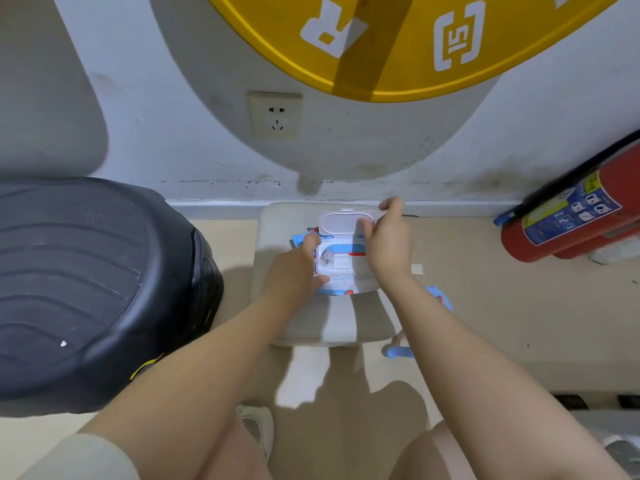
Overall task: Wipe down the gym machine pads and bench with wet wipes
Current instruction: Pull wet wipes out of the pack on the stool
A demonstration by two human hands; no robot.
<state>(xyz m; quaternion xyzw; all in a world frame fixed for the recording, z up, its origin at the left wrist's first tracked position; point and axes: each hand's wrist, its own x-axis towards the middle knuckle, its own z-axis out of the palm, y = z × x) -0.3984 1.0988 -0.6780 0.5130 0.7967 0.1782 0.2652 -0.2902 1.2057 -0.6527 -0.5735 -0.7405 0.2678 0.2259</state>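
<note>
A white and blue wet wipes pack [341,271] lies on a small beige stool [329,327] by the wall. Its white flip lid [346,221] stands open, and a bit of wipe shows in the opening [327,259]. My left hand [298,268] grips the pack's left side, thumb on top near the front edge. My right hand [388,237] is over the pack's right end, with its fingers curled at the open lid's right corner. Whether those fingers grip the lid is unclear.
A large black moulded cover [86,289] fills the left. A red fire extinguisher [571,220] lies at the right against the wall. A wall socket [275,116] and a yellow sign [398,43] are above. The stool has blue legs [398,351].
</note>
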